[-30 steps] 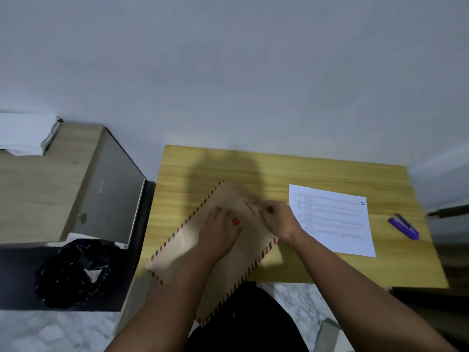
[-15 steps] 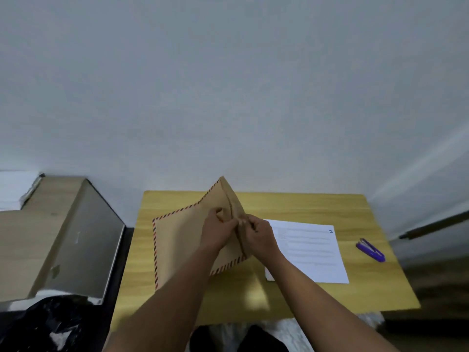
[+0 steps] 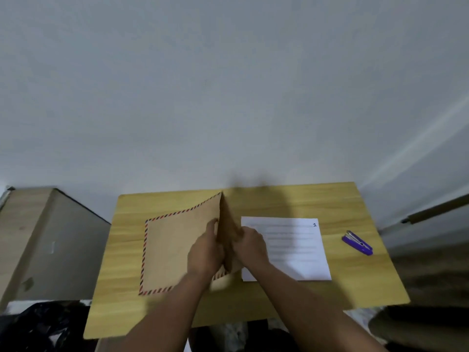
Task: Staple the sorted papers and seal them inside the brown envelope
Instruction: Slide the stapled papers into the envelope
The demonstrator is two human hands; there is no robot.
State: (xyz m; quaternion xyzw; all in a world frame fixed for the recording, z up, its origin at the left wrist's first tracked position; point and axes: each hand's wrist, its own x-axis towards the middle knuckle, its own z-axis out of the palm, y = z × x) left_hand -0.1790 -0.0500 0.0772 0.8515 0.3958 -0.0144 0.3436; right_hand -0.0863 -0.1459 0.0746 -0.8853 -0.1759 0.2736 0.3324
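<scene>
From here I see the brown envelope [image 3: 175,247] lying on the left half of the desk [image 3: 279,298], its striped border running along the far and left sides, while its right-hand part is lifted into a ridge that stands up between my two hands. My left hand [image 3: 204,255] has its grip pinching the near side of that raised flap, fingers curled onto the paper; my right hand [image 3: 250,247] pinches the other face of the same ridge, so both grips are closed on the envelope and touching it from opposite sides. I judge I am working the mouth open.

The relation that matters next: the papers [image 3: 291,247] lie flat just to the right of my right hand, toward the desk's right half, their long axis running from the near edge to the far edge, roughly parallel to the envelope's raised fold. The sheet marked 1 is on top. My right hand is plainly the nearer one to them, almost over their left margin.

The purple stapler [image 3: 357,243] sits well apart, near the right edge, pointing diagonally. I cannot tell whether the papers are already stapled
</scene>
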